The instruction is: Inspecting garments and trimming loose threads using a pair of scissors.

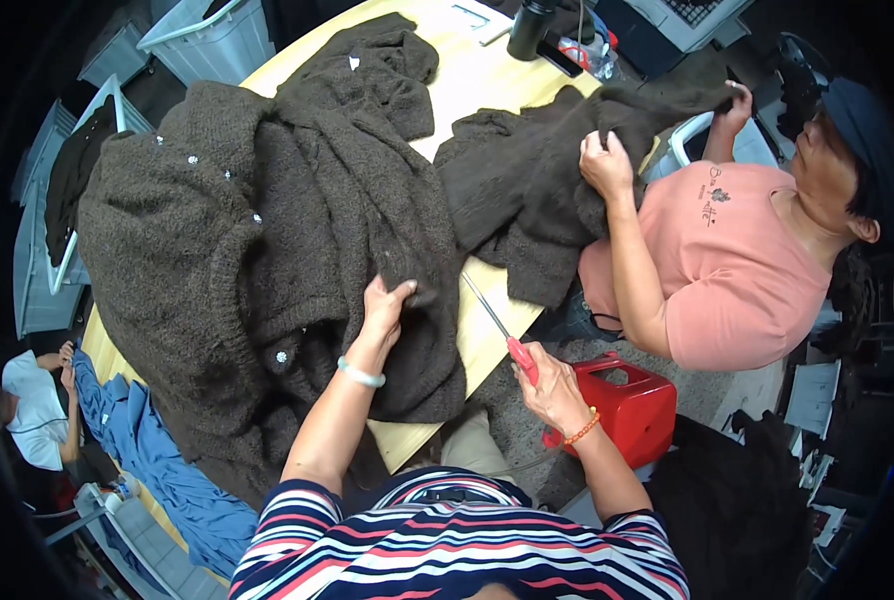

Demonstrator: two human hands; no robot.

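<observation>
Pale-yellow tabletop (pixel 459 75) mostly covered. Dark-brown knit cardigan (pixel 182 290) spread at left, pinched by left hand (pixel 387 305); thin-shafted red-handled tool (pixel 520 358) gripped by right hand (pixel 555 390). Cardigan judged soft, bulky, snag-prone; best held in broad folds.

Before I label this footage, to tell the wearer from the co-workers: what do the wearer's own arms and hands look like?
The left hand has no glove, with a smooth, pale green bangle behind it. The right hand is gloveless too, with an orange beaded bracelet. The short sleeves are striped navy, white and red.
</observation>
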